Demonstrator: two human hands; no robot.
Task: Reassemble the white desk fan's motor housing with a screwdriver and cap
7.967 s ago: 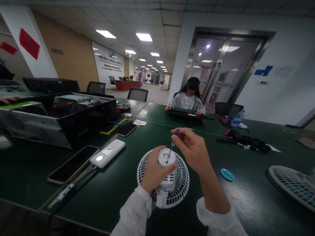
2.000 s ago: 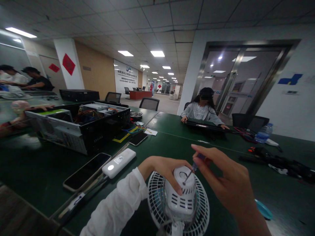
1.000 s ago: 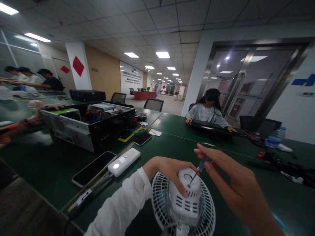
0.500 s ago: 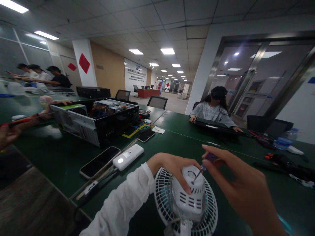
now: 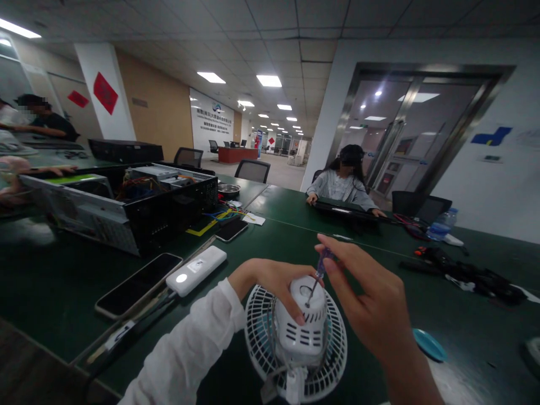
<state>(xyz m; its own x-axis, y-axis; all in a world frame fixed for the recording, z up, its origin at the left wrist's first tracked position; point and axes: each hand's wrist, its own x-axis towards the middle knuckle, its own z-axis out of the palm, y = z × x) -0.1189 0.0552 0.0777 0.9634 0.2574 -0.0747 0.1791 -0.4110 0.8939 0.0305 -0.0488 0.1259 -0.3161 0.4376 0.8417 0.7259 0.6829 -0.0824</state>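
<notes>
A small white fan (image 5: 300, 334) lies face down on the green table, its motor housing up and its round grille spread beneath. My left hand (image 5: 276, 281) is wrapped around the housing, thumb on the near side, fingers behind it. Between the thumb and fingertips of my right hand (image 5: 365, 292) is the purple handle of a screwdriver (image 5: 323, 263). Its thin shaft slants down to the left, and the tip meets a hole in the top of the housing. Whether a screw sits in that hole is hidden.
Left of the fan are a white power bank (image 5: 197, 271), a large phone (image 5: 139, 286) and another phone (image 5: 232, 230). An opened computer case (image 5: 126, 208) stands farther left. A light-blue disc (image 5: 429, 345) lies right. Across the table sits a person (image 5: 343, 183) with a dark panel.
The camera view has swung right, so everything appears farther left. My right hand has stayed at the screwdriver, whose handle now shows more clearly. My left hand still holds the fan.
</notes>
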